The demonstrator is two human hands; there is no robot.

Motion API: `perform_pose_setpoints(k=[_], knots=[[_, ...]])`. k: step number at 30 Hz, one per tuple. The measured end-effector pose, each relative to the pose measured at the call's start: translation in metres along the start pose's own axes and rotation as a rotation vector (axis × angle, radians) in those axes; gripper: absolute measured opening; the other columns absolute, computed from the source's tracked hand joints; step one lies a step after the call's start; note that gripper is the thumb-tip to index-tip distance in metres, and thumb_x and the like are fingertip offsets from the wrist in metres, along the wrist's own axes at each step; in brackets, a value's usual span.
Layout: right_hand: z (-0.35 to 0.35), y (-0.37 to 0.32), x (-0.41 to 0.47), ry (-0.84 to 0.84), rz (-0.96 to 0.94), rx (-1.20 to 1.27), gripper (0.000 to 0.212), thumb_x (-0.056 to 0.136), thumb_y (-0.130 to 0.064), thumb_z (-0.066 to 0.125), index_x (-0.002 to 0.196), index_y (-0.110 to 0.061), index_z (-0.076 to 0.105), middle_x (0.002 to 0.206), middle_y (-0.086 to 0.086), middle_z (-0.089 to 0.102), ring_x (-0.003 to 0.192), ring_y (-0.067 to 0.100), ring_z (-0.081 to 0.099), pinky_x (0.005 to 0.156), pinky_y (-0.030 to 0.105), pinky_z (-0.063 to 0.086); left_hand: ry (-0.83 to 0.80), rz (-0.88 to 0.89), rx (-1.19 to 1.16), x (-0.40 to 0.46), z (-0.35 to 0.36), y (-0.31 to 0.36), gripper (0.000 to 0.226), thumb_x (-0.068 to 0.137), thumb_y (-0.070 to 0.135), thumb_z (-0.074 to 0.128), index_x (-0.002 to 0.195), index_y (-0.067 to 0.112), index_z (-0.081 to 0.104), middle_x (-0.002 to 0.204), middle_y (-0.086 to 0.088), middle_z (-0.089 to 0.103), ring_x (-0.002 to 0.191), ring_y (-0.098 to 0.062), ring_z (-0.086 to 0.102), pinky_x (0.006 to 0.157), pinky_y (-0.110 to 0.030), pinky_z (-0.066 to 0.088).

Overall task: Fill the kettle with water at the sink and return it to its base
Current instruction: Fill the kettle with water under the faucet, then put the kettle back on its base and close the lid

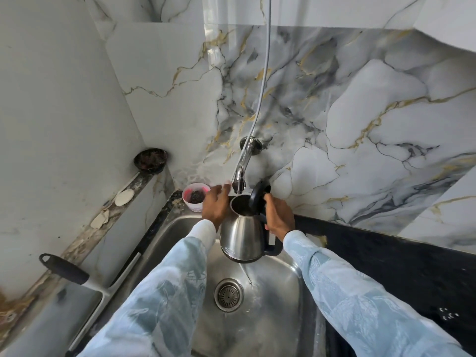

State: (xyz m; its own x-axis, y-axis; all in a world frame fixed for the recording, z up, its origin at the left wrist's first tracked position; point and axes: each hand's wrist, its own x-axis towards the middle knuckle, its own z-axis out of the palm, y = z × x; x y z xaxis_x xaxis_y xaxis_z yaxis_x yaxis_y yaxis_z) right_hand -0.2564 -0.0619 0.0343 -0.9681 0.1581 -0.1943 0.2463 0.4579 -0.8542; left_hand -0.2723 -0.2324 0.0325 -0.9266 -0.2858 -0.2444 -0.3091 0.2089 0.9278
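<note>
A steel kettle (240, 239) with a black handle and its lid flipped up hangs over the steel sink (278, 313), its open mouth right under the chrome tap (240, 173). My right hand (279, 217) grips the black handle at the kettle's right side. To the left of the kettle's mouth, my left hand (215, 204) hovers with fingers spread, fingertips reaching up near the tap's spout and holding nothing. A thin trickle of water runs down from under the kettle toward the drain (228, 295). The kettle's base is out of view.
A pink cup (194, 197) with a dark scrubber stands at the sink's back left corner. A dark bowl (150, 159) and soap pieces (124, 197) rest on the left ledge. A black-handled squeegee (64, 269) lies at left. Black countertop (386, 261) runs to the right.
</note>
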Motion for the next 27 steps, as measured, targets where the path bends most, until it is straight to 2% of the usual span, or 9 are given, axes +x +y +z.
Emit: perform_pose_setpoints(k=[1,4,9,14,17,19,22,24,27], knots=[[-0.005,0.005,-0.007,0.005,0.009,-0.012,0.086,0.076,-0.086,0.028,0.079,-0.008,0.067,0.086,0.015,0.076,0.090,0.048,0.075,0.092,0.066,0.066,-0.037,-0.108,-0.099,-0.008,0.000,-0.005,0.074,0.099,0.064,0.046,0.146,0.008,0.059,0.149,-0.017,0.062,0.138,-0.034,0.057,0.117,-0.050,0.041],[-0.020,0.026,-0.024,0.021,0.020,-0.033,0.099,0.080,-0.097,0.030,0.089,-0.009,0.074,0.087,0.013,0.078,0.088,0.047,0.075,0.091,0.063,0.066,-0.168,-0.262,-0.211,-0.040,0.006,-0.017,0.069,0.101,0.064,0.040,0.134,0.011,0.069,0.135,-0.010,0.072,0.113,-0.024,0.064,0.087,-0.039,0.044],[-0.066,0.057,-0.063,0.054,0.049,-0.001,0.078,0.098,-0.081,0.046,0.079,-0.009,0.069,0.084,0.012,0.075,0.096,0.047,0.071,0.090,0.066,0.066,-0.095,-0.137,-0.179,-0.094,0.046,-0.025,0.020,0.097,0.037,0.067,0.098,0.018,0.073,0.104,-0.005,0.072,0.099,-0.020,0.062,0.066,-0.026,0.044],[-0.135,0.089,-0.105,0.135,0.028,-0.067,0.065,0.103,-0.070,0.042,0.088,-0.016,0.075,0.112,0.019,0.080,0.107,0.052,0.072,0.100,0.066,0.062,-0.141,-0.020,-0.133,-0.149,0.100,-0.020,0.013,0.094,0.028,0.072,0.097,0.016,0.078,0.097,-0.007,0.074,0.089,-0.021,0.064,0.065,-0.029,0.046],[-0.165,0.093,-0.121,0.145,-0.004,-0.104,0.065,0.099,-0.070,0.039,0.103,-0.019,0.078,0.122,0.016,0.079,0.107,0.052,0.072,0.100,0.066,0.062,-0.155,0.002,-0.159,-0.163,0.115,-0.011,0.027,0.091,0.031,0.075,0.107,0.010,0.080,0.105,-0.006,0.079,0.095,-0.021,0.069,0.064,-0.024,0.046],[-0.199,0.109,-0.138,0.168,-0.002,-0.103,0.065,0.095,-0.074,0.041,0.104,-0.022,0.078,0.115,0.011,0.081,0.100,0.051,0.075,0.097,0.065,0.063,-0.201,0.022,-0.154,-0.190,0.137,-0.009,0.036,0.088,0.034,0.077,0.112,0.008,0.080,0.113,-0.008,0.081,0.104,-0.025,0.073,0.070,-0.028,0.050],[-0.241,0.142,-0.162,0.199,0.014,-0.127,0.061,0.088,-0.080,0.046,0.098,-0.027,0.076,0.084,-0.006,0.078,0.086,0.042,0.076,0.089,0.062,0.067,-0.263,0.039,-0.134,-0.228,0.166,-0.013,0.037,0.078,0.040,0.081,0.102,0.011,0.082,0.108,-0.009,0.082,0.110,-0.031,0.075,0.087,-0.041,0.059],[-0.262,0.163,-0.181,0.216,0.007,-0.144,0.049,0.088,-0.081,0.049,0.095,-0.039,0.073,0.070,-0.012,0.073,0.085,0.037,0.076,0.084,0.061,0.069,-0.300,0.021,-0.113,-0.254,0.180,-0.018,0.046,0.069,0.049,0.083,0.099,0.015,0.081,0.105,-0.003,0.082,0.105,-0.026,0.077,0.080,-0.031,0.053],[-0.273,0.188,-0.203,0.235,0.025,-0.143,0.039,0.088,-0.082,0.049,0.086,-0.050,0.072,0.068,-0.012,0.069,0.088,0.040,0.078,0.084,0.061,0.069,-0.327,0.011,-0.083,-0.280,0.197,-0.031,0.058,0.062,0.058,0.081,0.101,0.015,0.078,0.100,-0.001,0.080,0.100,-0.021,0.075,0.071,-0.027,0.046]])
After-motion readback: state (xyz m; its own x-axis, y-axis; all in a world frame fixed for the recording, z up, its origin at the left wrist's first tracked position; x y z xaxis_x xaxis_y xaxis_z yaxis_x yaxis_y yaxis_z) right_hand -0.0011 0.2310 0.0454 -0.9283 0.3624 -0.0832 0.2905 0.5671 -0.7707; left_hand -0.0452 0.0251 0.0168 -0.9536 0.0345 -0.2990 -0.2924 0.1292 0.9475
